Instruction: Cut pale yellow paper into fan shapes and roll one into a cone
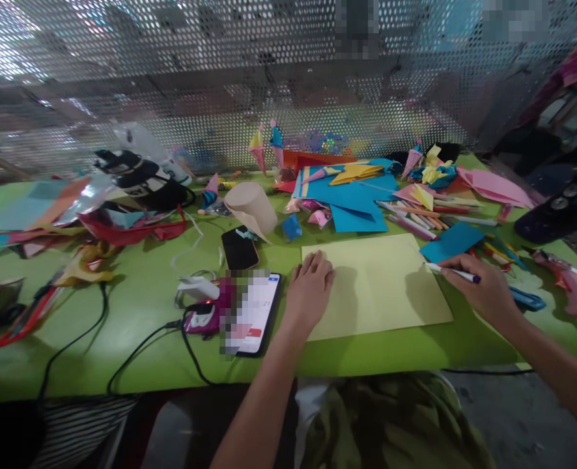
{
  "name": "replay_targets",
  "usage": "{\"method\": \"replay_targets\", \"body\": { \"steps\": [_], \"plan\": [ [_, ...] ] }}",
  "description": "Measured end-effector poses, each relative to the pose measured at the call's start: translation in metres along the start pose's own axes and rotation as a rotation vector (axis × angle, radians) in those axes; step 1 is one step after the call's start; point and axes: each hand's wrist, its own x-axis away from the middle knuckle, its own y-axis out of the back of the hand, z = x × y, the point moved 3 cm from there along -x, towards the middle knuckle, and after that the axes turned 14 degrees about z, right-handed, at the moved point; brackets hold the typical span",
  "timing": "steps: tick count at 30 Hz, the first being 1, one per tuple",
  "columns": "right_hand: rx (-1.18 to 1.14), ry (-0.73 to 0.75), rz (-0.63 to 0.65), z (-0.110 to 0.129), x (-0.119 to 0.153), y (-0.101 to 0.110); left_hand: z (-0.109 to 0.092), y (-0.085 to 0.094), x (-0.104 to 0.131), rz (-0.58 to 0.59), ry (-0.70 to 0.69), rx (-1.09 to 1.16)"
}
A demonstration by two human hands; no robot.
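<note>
A pale yellow sheet of paper lies flat on the green table in front of me. My left hand rests on its left edge, fingers stretched out and holding nothing. In my right hand is a white marker pen with a dark purple end, held in a pinch. Its tip points left, close to the sheet's right edge; whether it touches the paper I cannot tell. Just left of my left hand lies a phone with a lit screen.
Blue paper, scattered pens and a paper roll lie farther back. On the right are a blue cutter and a pink glue gun. A purple power strip with black cables sits left. A perforated metal screen stands behind.
</note>
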Motion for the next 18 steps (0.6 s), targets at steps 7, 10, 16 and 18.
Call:
{"method": "replay_targets", "body": {
  "steps": [7, 10, 16, 18],
  "plan": [
    [-0.014, -0.012, 0.008, -0.002, 0.012, -0.001, 0.000, 0.000, 0.000, 0.001, -0.005, 0.003],
    [-0.006, -0.034, 0.008, 0.000, 0.018, 0.000, 0.001, -0.001, 0.000, -0.010, -0.009, -0.001],
    [0.013, -0.047, 0.029, 0.011, 0.031, 0.000, 0.002, -0.001, 0.001, -0.016, -0.021, 0.003],
    [0.017, -0.042, 0.037, 0.014, 0.035, 0.000, 0.001, 0.000, 0.002, -0.022, -0.024, 0.003]
  ]
}}
